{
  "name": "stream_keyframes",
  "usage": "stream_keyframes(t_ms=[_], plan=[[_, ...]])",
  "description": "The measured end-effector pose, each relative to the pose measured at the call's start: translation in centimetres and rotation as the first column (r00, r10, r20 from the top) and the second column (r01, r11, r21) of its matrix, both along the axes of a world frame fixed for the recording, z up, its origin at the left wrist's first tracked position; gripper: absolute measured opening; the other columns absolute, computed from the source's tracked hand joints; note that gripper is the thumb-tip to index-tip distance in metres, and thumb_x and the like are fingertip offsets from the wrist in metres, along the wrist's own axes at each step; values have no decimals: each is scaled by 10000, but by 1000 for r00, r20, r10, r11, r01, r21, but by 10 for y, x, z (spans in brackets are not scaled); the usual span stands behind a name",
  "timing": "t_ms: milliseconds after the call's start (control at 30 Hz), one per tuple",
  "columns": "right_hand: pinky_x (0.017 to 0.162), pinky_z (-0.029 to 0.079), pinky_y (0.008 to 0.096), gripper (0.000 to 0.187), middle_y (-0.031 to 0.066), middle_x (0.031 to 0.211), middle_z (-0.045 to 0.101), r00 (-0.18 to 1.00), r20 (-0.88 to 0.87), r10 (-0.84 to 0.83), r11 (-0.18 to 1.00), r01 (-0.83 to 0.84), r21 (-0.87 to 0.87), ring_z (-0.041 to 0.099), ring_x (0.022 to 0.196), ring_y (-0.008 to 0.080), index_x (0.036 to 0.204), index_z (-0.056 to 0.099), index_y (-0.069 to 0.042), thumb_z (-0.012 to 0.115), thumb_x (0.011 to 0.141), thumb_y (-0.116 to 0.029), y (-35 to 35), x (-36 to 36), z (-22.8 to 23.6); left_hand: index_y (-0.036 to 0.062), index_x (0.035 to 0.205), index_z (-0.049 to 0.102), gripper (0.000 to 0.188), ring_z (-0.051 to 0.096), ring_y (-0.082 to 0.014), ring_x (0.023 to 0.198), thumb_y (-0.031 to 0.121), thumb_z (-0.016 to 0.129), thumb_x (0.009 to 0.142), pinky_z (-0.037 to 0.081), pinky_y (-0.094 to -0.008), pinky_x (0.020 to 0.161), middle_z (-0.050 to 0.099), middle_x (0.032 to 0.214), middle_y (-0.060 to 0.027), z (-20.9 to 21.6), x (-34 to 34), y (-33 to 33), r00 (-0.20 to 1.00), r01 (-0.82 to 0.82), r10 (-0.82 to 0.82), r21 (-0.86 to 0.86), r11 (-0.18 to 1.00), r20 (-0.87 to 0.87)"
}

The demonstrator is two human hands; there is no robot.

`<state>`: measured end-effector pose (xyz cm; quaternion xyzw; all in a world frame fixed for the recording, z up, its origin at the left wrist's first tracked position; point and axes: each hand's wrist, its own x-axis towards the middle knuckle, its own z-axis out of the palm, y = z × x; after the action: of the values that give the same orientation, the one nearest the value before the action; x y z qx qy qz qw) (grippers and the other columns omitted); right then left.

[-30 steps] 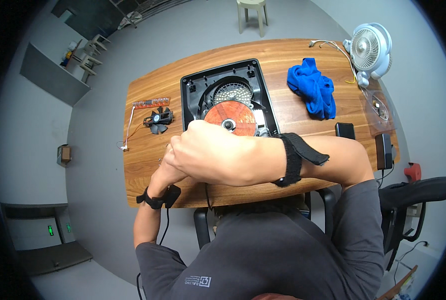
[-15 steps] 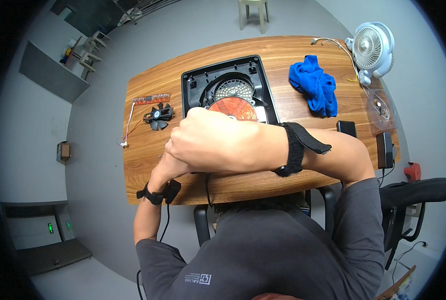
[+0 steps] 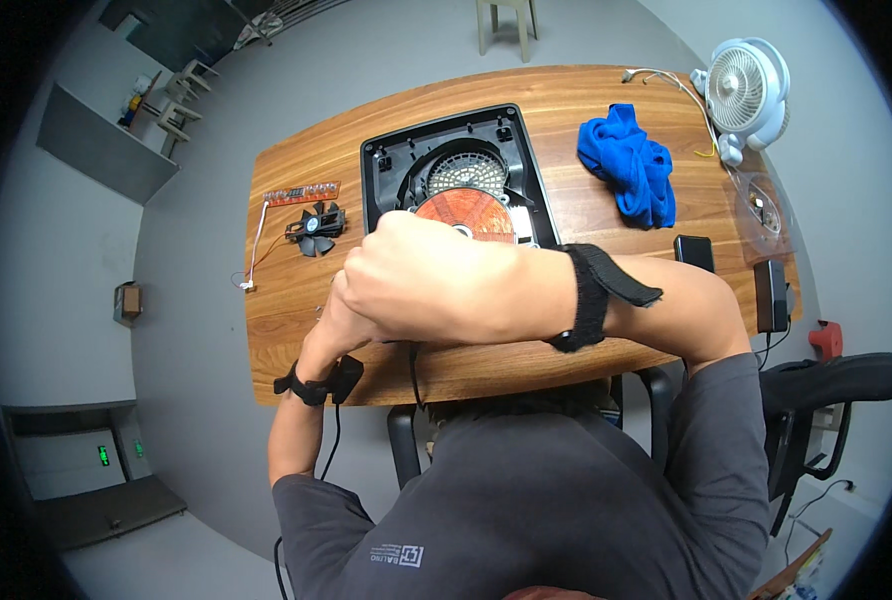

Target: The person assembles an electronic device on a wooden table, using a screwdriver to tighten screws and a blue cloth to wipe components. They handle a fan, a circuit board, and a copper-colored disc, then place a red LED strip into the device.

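Two bare hands, the right hand (image 3: 421, 275) and the left hand (image 3: 334, 325), are close together at the near left of an open black case (image 3: 538, 195); the right hand overlaps the left in this view, its knuckles bent and its fingers curled under, and whether it grips anything cannot be told; the left hand is mostly covered, so how far open it is and what it holds cannot be told either; the case lies on the wooden table (image 3: 311, 295), its near part hidden by the right hand and forearm; inside it sits a round copper coil (image 3: 466, 208), partly covered by the right hand, with a round grille (image 3: 468, 172) just beyond; left of the case lie a small black fan (image 3: 315, 231) and a circuit strip (image 3: 302, 194); to its right is a crumpled blue cloth (image 3: 628, 165).
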<state>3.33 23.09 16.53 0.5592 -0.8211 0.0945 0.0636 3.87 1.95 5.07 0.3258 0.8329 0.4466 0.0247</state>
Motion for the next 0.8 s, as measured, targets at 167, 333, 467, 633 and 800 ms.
stream_keyframes(t_ms=[167,333,467,633,800], plan=[[597,552,368,104,130,679,691,992,13,122,965,-116,-235,714,664,274,785,700,6,667,784,-93,19,7,5,-6,936,714,313,726,-233,856,122,888,710,569,-356,743,752,919,-129,4,1,0,1000,14,-14,-5,1000,5],[607,553,365,56,149,672,674,997,49,61,997,-58,-59,712,677,273,764,688,-17,677,756,-71,0,3,-6,-8,942,714,318,725,-228,857,126,890,714,569,-354,744,752,920,-128,5,2,-1,1000,26,-26,-19,999,12],[598,551,370,40,147,671,672,999,-3,38,999,-38,0,711,668,264,755,681,-25,673,763,-63,1,7,7,-9,947,713,323,725,-225,857,129,892,716,570,-352,746,752,921,-128,9,4,-2,999,39,-39,-27,999,20],[593,551,367,51,137,679,679,997,-14,82,983,-83,-162,715,671,264,753,681,-35,674,774,-81,19,13,4,-11,953,713,328,724,-220,857,133,894,720,570,-350,748,752,923,-127,9,4,-2,999,39,-38,-28,999,28],[611,553,358,66,115,694,697,995,95,38,999,-36,-19,723,684,252,781,704,-39,685,772,-101,6,5,5,-12,959,713,334,724,-215,857,137,895,723,570,-348,749,752,924,-127,6,3,-2,999,20,-20,-19,1000,32]])
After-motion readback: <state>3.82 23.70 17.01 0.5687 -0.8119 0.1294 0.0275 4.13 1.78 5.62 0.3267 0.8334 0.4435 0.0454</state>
